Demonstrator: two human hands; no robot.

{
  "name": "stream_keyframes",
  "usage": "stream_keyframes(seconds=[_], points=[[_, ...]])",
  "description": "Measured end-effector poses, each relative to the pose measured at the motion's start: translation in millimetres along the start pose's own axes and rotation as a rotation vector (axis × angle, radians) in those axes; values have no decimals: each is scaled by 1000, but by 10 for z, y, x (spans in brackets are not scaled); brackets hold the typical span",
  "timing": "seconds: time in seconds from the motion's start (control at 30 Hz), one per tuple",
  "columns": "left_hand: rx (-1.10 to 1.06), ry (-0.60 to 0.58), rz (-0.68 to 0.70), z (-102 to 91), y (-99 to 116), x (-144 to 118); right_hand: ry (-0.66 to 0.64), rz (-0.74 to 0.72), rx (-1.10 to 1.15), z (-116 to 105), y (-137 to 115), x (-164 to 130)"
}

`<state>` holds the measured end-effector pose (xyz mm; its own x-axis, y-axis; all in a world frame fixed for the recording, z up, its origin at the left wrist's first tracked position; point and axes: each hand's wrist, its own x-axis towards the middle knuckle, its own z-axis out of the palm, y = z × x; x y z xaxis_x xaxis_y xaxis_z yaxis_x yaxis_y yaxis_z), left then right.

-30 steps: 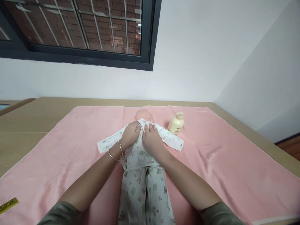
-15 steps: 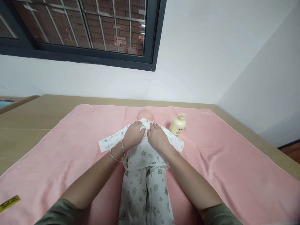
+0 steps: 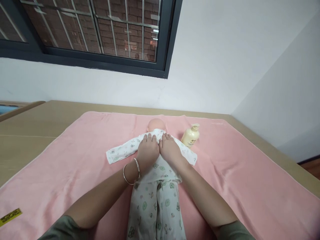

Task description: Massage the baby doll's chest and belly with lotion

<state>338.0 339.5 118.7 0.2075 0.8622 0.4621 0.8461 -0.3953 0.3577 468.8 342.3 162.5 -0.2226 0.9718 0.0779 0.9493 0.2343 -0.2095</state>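
Baby doll (image 3: 156,125) — supine mid-towel (image 3: 75,156), dressed in printed top (image 3: 152,156) and trousers (image 3: 155,206).
Left hand (image 3: 148,150), right hand (image 3: 170,149) — flat on doll's chest, now side by side and touching, shifted inward from half a second ago; gripping nothing; smoothing near done.
Lotion bottle (image 3: 191,136) — right of doll's head.

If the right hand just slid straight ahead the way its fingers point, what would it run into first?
Most likely the doll's head: the right hand lies flat on the doll's printed top, fingers aimed at the collar just below it. The lotion bottle sits off to the right, outside that line.
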Motion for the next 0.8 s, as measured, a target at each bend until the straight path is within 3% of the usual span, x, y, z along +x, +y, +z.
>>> stream_keyframes(seconds=[0.13, 0.23, 0.47, 0.6, 0.8], points=[[50, -131, 5, -98, -156, 163, -13, -83, -36, -88, -179, -207], [56, -186, -36, -113, -216, 224, -7, -91, 24, -95, -138, -184], [115, -110, -67, -45, -145, 164, 54, -44, 205, 103, 207, 176], [131, -77, -89, -42, -96, 125, 72, -51, 194, 165, 250, 212], [154, 19, -158, -22, 29, 14, 24, -14, 185, 87, 233, 180]])
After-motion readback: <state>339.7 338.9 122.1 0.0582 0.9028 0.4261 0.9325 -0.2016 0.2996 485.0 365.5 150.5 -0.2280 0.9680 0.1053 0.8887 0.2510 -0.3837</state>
